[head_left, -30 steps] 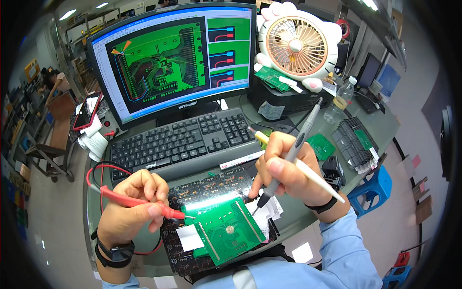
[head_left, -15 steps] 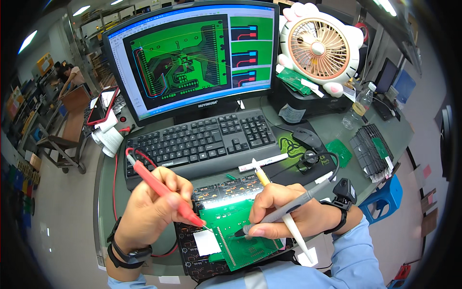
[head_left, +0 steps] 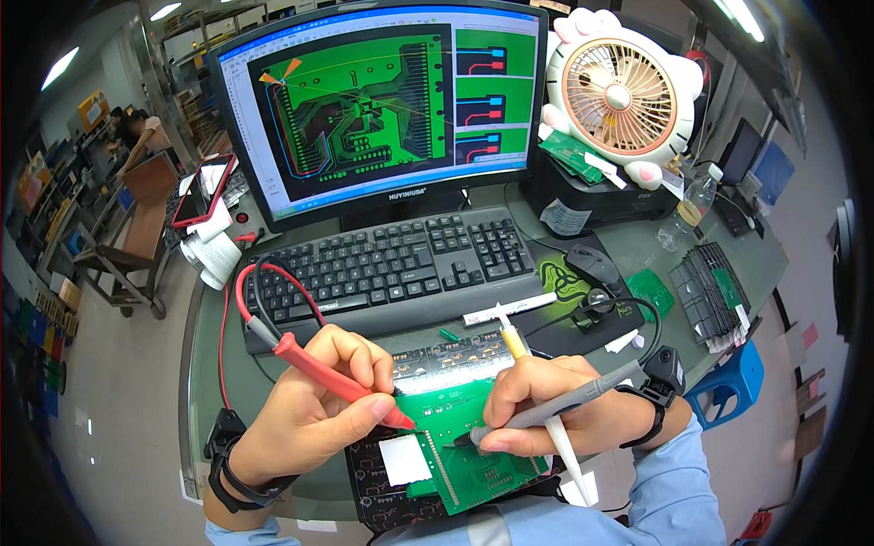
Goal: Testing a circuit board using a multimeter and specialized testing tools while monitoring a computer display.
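My left hand (head_left: 319,409) is closed around a red test probe (head_left: 330,375), thumb and fingers pinching its barrel. Its tip meets the upper end of the pad row along the left edge of a green circuit board (head_left: 469,473). In my right hand (head_left: 555,373) are a grey test probe (head_left: 572,399) and a white pen-like tool (head_left: 569,462) with a yellow section, held crosswise between the fingers. The grey probe's dark tip points at the middle of the board; whether it touches cannot be told. Beneath the board lies a black printed panel (head_left: 378,482), with a white paper piece (head_left: 403,460) beside it.
Behind my hands stand a keyboard (head_left: 391,264) and a monitor (head_left: 364,118) showing a board layout. To the right are a mouse (head_left: 590,264), a white marker (head_left: 510,308), a bottle (head_left: 689,211), a fan (head_left: 619,96) and a dark rack (head_left: 706,296). Probe cables (head_left: 291,273) arch across the keyboard's left end.
The view has shifted slightly. My left hand has tilted the red probe flatter, its tip a little higher on the pad row. Orange marks now show at the layout's upper left on the monitor.
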A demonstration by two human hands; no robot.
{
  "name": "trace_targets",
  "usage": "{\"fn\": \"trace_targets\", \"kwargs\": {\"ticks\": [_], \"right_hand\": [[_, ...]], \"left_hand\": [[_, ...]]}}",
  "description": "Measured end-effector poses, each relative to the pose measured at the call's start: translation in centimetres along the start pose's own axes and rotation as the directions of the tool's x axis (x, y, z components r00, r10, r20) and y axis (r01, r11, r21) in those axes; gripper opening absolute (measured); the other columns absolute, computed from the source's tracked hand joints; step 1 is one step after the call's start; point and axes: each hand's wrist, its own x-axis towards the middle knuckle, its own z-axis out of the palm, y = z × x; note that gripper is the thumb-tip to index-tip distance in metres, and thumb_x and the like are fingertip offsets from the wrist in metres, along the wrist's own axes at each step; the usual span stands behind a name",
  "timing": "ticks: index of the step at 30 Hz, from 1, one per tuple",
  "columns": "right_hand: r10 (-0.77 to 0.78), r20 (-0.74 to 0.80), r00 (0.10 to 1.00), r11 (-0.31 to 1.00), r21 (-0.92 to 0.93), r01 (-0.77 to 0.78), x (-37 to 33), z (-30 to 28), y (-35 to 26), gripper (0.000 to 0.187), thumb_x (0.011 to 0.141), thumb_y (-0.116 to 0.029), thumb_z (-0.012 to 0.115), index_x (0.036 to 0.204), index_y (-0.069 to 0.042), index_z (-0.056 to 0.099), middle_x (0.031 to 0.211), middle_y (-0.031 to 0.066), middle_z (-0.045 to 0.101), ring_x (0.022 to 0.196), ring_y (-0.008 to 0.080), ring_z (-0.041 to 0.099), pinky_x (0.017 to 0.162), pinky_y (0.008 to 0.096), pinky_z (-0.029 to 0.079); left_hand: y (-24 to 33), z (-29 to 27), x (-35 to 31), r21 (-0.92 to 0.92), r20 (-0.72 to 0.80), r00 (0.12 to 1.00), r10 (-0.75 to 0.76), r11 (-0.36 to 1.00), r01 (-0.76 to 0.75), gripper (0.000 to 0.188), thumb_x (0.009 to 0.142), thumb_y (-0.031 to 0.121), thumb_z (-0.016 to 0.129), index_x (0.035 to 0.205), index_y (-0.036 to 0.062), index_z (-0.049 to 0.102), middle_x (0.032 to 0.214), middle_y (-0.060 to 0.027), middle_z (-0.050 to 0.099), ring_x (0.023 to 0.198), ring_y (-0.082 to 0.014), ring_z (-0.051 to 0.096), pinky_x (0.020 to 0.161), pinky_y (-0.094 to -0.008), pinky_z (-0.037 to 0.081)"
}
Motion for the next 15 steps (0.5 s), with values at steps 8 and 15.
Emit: {"fn": "trace_targets", "kwargs": {"ticks": [8, 15], "right_hand": [[-0.022, -0.015, 1.000, 1.000, 0.005, 0.022, -0.11, 0.15, 0.08, 0.021, 0.090, -0.017, 0.072, 0.092, -0.004, 0.055, 0.076, 0.0049, 0.062, 0.062, 0.0140, 0.059, 0.053, 0.0276, 0.044], [0.085, -0.094, 0.992, 0.976, 0.206, -0.065, -0.56, -0.09, 0.53, 0.019, 0.091, -0.014, 0.070, 0.088, -0.003, 0.054, 0.076, 0.0023, 0.060, 0.066, 0.0070, 0.055, 0.053, 0.0249, 0.040]], "left_hand": [[0.12, 0.46, -0.10, -0.008, -0.037, 0.999, -0.024, 1.000, 0.023, 0.027, 0.090, 0.006, 0.065, 0.097, 0.0067, 0.039, 0.100, -0.0093, 0.052, 0.090, -0.0101, 0.052, 0.079, -0.0271, 0.048], [-0.45, 0.23, -0.14, 0.071, -0.065, 0.997, 0.030, 0.997, -0.026, 0.023, 0.087, -0.001, 0.064, 0.094, 0.0051, 0.043, 0.100, -0.0086, 0.053, 0.089, -0.0101, 0.051, 0.080, -0.0271, 0.047]]}}
